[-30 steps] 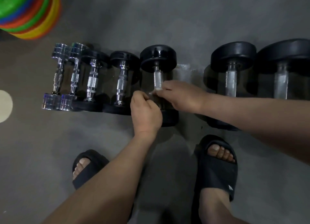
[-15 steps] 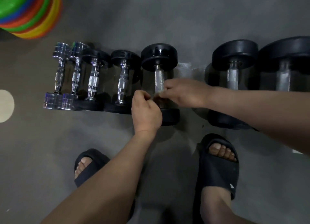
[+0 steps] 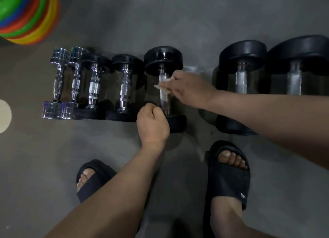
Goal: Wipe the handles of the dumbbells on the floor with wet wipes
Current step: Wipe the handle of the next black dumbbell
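While the dumbbells are laid side by side on the floor in a row across the frame, lightest at the left, every handle is left exposed from above for wiping. At the upper left a stack of coloured discs is seen, well apart from the row. Next come two chrome dumbbells, touching each other, then two small black-ended dumbbells just beside them; whether their handles have been wiped cannot be told.

In the middle of the frame the fifth dumbbell is being worked on. The left grip is clenched into a fist against the near head, judged to be there so that the dumbbell is kept from rolling. Whether anything is held inside it cannot be told. The wet wipe is laid across the upper half of the knurled handle and is pinched by the right grip, which is brought in from the right so that the wipe can be drawn along the bar.

Further right, past a gap, two larger black dumbbells are lined up, judged to be waiting their turn.
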`<action>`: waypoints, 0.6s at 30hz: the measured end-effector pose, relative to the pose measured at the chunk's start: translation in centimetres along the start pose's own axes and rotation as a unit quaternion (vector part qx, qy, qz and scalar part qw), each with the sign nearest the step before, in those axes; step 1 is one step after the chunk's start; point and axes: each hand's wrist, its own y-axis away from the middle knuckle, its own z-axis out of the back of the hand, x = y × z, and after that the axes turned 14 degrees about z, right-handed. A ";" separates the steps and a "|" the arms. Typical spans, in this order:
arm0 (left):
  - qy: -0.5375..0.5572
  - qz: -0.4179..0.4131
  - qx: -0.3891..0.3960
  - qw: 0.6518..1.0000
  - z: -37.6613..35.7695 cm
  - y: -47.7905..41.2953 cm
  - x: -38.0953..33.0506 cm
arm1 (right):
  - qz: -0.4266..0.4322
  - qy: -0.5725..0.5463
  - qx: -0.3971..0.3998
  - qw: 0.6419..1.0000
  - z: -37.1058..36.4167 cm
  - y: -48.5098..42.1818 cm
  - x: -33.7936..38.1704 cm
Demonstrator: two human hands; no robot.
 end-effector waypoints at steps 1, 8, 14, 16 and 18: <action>0.001 -0.001 -0.005 1.000 0.0 -0.1 -0.1 | -0.026 -0.006 -0.019 0.999 0.0 -0.1 0.0; -0.013 -0.080 0.020 0.996 0.4 -1.6 -0.9 | -0.153 -0.155 -0.087 0.972 -3.1 2.2 3.6; 0.032 -0.029 0.007 0.999 0.4 0.2 0.4 | -0.272 -0.155 -0.143 0.939 -3.0 2.8 4.4; 0.022 -0.035 0.000 0.999 0.0 0.6 0.5 | -0.359 -0.169 -0.127 0.909 -3.5 3.3 4.2; 0.002 -0.042 -0.017 0.999 -0.3 0.5 0.2 | -0.400 -0.181 -0.113 0.891 -3.8 3.6 3.9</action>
